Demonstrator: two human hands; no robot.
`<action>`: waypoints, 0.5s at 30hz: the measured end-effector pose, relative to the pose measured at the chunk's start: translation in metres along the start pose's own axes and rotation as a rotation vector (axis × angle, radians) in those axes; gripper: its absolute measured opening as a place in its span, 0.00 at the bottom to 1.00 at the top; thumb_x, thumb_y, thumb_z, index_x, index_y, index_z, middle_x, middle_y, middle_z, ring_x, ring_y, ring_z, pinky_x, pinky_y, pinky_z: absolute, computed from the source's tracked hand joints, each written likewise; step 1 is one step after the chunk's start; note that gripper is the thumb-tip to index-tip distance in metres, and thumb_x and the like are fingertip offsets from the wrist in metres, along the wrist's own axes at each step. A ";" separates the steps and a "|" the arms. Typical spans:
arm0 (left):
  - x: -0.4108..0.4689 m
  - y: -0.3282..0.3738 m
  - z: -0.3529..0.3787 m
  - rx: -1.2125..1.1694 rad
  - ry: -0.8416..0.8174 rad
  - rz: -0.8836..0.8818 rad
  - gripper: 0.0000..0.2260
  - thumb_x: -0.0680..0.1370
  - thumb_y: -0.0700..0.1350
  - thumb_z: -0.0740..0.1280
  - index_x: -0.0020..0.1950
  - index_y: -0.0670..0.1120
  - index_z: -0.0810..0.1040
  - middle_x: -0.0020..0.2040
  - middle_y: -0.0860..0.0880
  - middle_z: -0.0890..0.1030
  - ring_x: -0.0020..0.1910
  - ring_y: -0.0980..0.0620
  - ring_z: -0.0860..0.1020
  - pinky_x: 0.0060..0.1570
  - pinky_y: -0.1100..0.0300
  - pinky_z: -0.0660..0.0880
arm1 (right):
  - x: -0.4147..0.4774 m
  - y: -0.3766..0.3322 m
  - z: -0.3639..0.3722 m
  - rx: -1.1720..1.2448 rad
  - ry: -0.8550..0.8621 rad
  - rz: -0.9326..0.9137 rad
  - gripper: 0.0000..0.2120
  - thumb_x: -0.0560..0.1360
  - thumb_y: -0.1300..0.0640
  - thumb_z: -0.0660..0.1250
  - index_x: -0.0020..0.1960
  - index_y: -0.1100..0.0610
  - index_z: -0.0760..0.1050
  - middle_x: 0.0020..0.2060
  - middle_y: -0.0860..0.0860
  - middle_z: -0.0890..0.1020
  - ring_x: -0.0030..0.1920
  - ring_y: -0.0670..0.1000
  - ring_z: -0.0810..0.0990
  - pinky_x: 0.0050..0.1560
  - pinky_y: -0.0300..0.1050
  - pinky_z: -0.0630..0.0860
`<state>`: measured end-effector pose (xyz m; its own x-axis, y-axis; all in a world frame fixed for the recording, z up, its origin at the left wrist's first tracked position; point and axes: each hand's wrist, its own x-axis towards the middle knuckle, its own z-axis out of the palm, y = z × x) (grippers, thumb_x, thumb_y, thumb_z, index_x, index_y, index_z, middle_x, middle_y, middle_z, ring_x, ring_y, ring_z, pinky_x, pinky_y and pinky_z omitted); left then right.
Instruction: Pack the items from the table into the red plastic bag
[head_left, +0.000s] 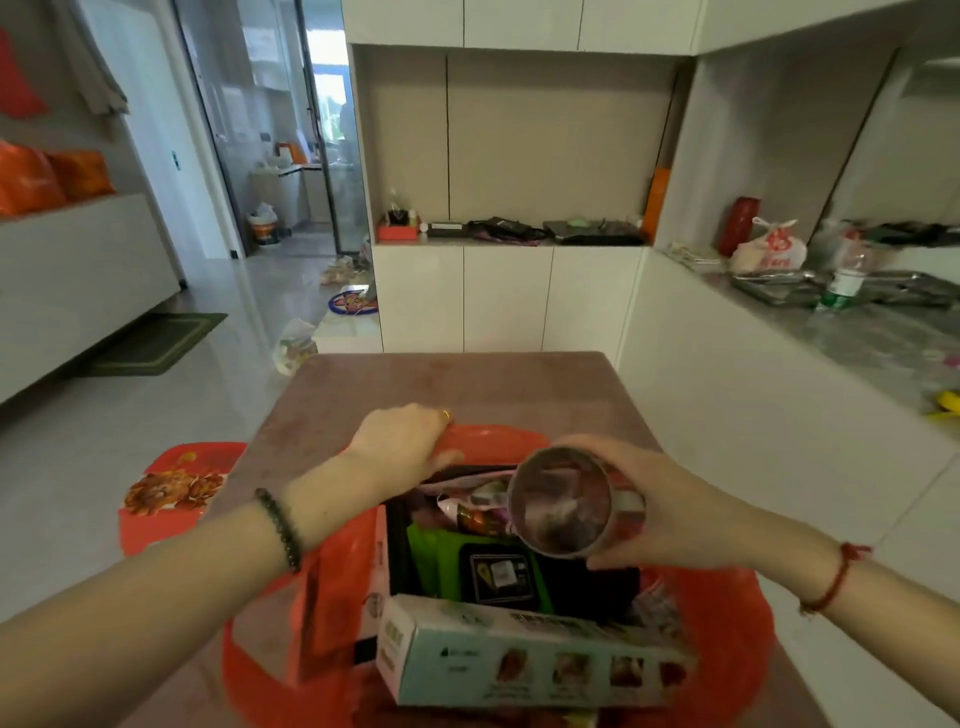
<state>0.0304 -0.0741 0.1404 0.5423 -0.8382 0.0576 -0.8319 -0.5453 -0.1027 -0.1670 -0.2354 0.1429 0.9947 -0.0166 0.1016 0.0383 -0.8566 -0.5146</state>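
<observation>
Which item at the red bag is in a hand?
The metal can, gripped by the right hand over the red bag; the long white box and green pouch lie inside, untouched.

- Only one view: a wide-angle cam worn on the person's head, facing forward and tilted down over the table (467, 384).
- It sits really close to the work. The left hand (400, 441) gripping the red plastic bag (332, 587) rim and the right hand (675, 509) holding a can (561, 501) fill the lower half, forearms entering from the bottom corners.
- Higher up it reaches the white cabinets (509, 296) straight ahead and the counter (857, 332) off right, with lines bending near the edges.
</observation>
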 end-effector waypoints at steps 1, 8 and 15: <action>0.005 0.001 -0.001 0.035 0.021 -0.013 0.16 0.79 0.53 0.58 0.60 0.43 0.73 0.59 0.42 0.78 0.59 0.41 0.76 0.53 0.50 0.73 | -0.004 0.001 0.014 -0.093 0.010 -0.009 0.40 0.63 0.48 0.76 0.68 0.37 0.58 0.64 0.33 0.67 0.65 0.35 0.66 0.64 0.32 0.67; 0.015 0.000 -0.010 0.002 0.141 0.041 0.15 0.80 0.49 0.56 0.53 0.39 0.76 0.54 0.38 0.80 0.55 0.38 0.77 0.48 0.50 0.73 | 0.029 -0.017 0.091 -0.503 0.191 -0.055 0.47 0.57 0.58 0.78 0.71 0.51 0.59 0.59 0.54 0.77 0.59 0.58 0.77 0.53 0.53 0.78; 0.004 -0.007 -0.014 -0.159 0.175 0.070 0.18 0.78 0.52 0.60 0.45 0.38 0.77 0.46 0.38 0.82 0.48 0.38 0.79 0.44 0.52 0.72 | 0.073 -0.043 0.098 -0.531 0.019 0.125 0.44 0.74 0.58 0.66 0.76 0.55 0.36 0.76 0.57 0.49 0.75 0.59 0.48 0.74 0.60 0.50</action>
<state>0.0373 -0.0737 0.1551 0.4654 -0.8552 0.2281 -0.8824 -0.4685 0.0438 -0.0867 -0.1491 0.0890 0.9864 -0.1402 0.0853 -0.1388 -0.9901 -0.0232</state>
